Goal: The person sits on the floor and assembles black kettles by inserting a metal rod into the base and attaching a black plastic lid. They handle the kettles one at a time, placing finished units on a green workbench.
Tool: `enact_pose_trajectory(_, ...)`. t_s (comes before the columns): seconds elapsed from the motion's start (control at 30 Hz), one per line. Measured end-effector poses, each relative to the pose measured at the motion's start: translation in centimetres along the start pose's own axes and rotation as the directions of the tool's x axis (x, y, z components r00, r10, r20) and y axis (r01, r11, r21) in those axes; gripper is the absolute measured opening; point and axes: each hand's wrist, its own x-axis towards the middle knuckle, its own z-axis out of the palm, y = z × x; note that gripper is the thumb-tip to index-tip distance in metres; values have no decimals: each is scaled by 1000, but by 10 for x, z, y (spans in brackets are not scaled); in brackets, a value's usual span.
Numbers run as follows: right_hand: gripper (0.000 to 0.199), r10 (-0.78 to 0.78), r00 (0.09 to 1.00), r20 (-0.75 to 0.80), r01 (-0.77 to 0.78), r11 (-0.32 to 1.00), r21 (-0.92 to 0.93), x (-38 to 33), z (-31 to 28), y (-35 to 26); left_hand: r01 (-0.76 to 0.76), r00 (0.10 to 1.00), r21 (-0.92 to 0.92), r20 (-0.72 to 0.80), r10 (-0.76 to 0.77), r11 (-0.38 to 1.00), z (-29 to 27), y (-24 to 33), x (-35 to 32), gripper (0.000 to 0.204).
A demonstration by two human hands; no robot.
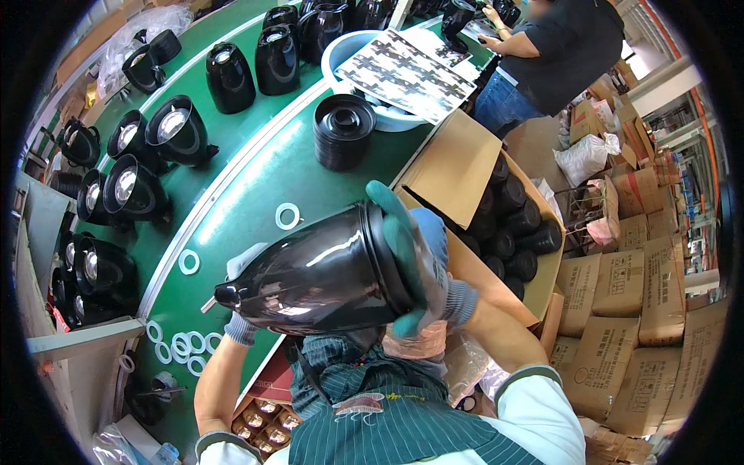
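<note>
**Base going on, one jug in hand**

I see the black jug (314,275) held on its side over the worktop (256,182). Right hand (418,256) presses the base on; left hand (242,298) grips the spout end. Many jugs (178,132) wait.

To your right an open brown cardboard box (465,167) stands against the green table, flaps up, with black round parts inside. Further right, sealed brown cartons (643,294) with dark print are stacked in rows. Beyond them lies a tied white sack (585,155).
</note>
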Motion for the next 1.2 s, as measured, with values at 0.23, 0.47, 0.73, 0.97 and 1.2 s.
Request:
enact_pose_trajectory(0.23, 63, 538, 841, 57, -468, 671, 575, -86, 24, 62, -771, 558, 616, 530, 639, 162, 23, 143, 21, 33)
enact_pose_trajectory(0.47, 68, 22, 990, -141, 18, 959, 282, -20, 4, -2, -24, 998, 14, 57, 23, 1000, -10, -2, -8, 35)
enact_pose_trajectory(0.73, 71, 382, 923, -55, -339, 871, 356, -17, -11, -36, -297, 952, 326, 24, 306, 898, 22, 82, 0, 34)
enact_pose_trajectory(0.97, 110, -51, 987, -151, 82, 975, 208, -29, 6, -3, -67, 992, 61, 107, 60, 996, 25, 65, -3, 43)
enact_pose_trajectory(1.2, 93, 425, 891, -161, -287, 800, 527, -68, 33, -22, -384, 921, 424, 114, 373, 820, 35, 115, -2, 46)
